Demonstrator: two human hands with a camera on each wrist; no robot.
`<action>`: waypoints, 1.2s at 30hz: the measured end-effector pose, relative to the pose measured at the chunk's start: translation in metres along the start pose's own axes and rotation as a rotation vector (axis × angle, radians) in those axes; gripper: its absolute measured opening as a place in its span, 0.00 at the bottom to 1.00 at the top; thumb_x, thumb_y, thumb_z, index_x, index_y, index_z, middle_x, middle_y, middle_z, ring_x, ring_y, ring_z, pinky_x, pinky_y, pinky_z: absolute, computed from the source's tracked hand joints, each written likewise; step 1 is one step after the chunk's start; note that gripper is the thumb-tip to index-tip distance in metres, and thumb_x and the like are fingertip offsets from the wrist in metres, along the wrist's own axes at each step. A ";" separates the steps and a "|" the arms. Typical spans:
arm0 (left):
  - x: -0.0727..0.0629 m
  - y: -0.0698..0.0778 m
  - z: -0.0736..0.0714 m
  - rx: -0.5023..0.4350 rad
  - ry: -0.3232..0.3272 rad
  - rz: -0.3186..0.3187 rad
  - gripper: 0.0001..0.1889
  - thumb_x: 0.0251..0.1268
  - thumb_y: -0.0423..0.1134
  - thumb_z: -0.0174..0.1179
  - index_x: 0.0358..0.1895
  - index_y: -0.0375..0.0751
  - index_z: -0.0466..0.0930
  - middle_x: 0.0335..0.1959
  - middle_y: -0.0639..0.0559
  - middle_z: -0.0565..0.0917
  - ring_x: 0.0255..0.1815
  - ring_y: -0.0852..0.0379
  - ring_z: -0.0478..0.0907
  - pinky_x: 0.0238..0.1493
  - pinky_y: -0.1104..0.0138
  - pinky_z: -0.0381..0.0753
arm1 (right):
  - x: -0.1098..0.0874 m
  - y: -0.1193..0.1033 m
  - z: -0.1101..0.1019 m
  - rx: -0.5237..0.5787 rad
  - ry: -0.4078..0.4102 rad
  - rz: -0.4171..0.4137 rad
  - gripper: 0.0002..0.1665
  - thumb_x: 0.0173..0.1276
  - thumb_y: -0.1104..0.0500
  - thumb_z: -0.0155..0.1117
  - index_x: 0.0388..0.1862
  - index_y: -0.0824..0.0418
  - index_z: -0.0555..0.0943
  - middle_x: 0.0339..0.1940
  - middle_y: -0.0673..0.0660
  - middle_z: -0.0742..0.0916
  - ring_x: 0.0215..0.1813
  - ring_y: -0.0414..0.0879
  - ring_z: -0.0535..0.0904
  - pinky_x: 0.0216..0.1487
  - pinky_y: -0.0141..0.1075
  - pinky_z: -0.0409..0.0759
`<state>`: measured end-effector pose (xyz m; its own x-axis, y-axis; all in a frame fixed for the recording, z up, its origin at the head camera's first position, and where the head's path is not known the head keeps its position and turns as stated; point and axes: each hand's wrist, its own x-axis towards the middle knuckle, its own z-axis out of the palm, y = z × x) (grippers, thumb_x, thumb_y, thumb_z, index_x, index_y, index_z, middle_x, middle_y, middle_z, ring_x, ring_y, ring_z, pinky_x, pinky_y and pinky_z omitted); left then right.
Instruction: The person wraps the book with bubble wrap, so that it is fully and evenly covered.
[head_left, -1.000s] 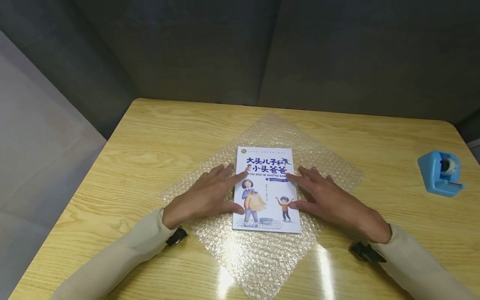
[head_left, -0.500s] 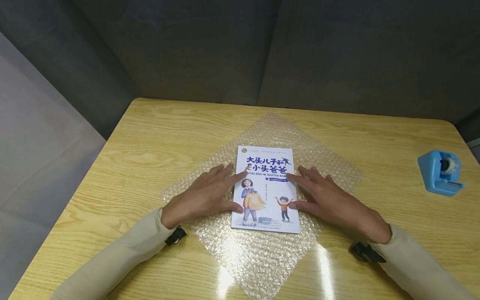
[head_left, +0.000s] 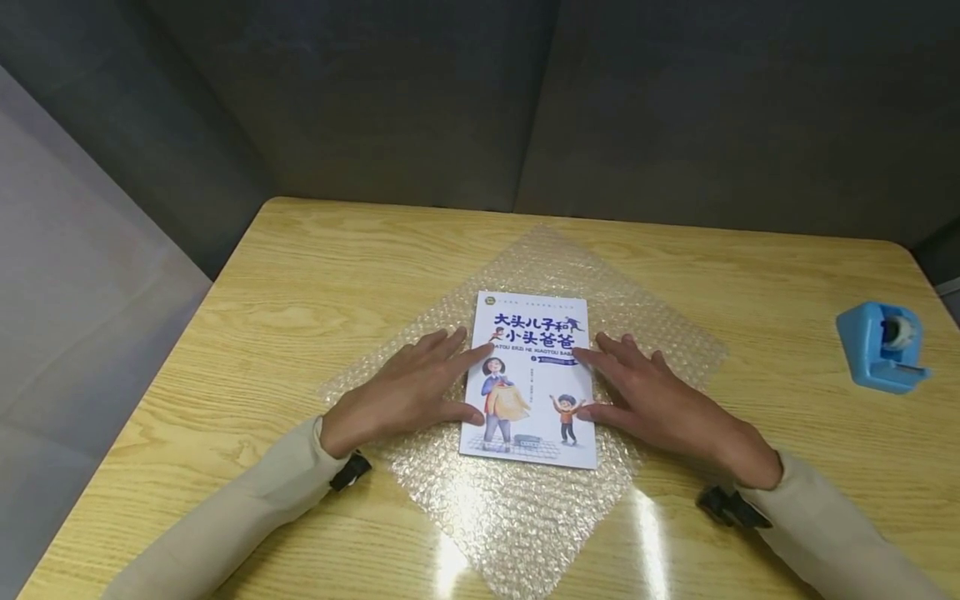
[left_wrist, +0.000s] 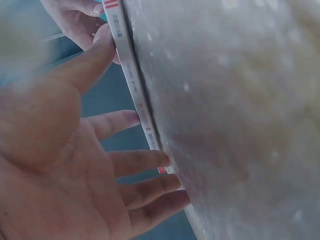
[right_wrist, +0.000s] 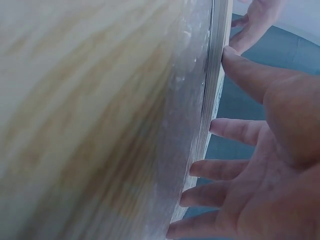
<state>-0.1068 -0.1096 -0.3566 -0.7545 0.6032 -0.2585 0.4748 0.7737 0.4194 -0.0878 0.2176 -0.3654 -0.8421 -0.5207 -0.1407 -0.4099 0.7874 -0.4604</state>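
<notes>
A white paperback book [head_left: 536,392] with a cartoon cover lies flat on a diamond-turned sheet of bubble wrap [head_left: 510,517]. My left hand [head_left: 408,387] is at the book's left side, fingers spread and fairly straight. In the left wrist view its fingertips touch the spine edge [left_wrist: 131,75]. From the other side, my right hand [head_left: 656,400] holds its extended fingers against the page edge, also seen in the right wrist view as the book's stacked pages [right_wrist: 212,90]. Neither hand curls round the book.
A blue tape dispenser [head_left: 881,348] with a roll in it stands at the right of the wooden table [head_left: 300,275]. Dark panels [head_left: 390,108] rise behind the table's back edge. A black strap [head_left: 351,472] shows at the left wrist.
The book has turned slightly clockwise, its lower edge shifting a little left and its upper edge slightly right. Both hands stay nearly in place.
</notes>
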 end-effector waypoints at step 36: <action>0.006 -0.001 0.000 0.045 0.009 0.050 0.46 0.69 0.61 0.65 0.84 0.51 0.56 0.83 0.33 0.50 0.82 0.31 0.49 0.76 0.36 0.55 | -0.005 0.002 0.000 0.035 -0.007 0.041 0.45 0.75 0.38 0.64 0.82 0.57 0.64 0.81 0.75 0.60 0.79 0.80 0.48 0.71 0.79 0.46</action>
<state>-0.1114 -0.1066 -0.3588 -0.7332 0.6399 -0.2302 0.5321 0.7506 0.3917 -0.0845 0.2217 -0.3657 -0.8553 -0.4909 -0.1658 -0.3627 0.7958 -0.4849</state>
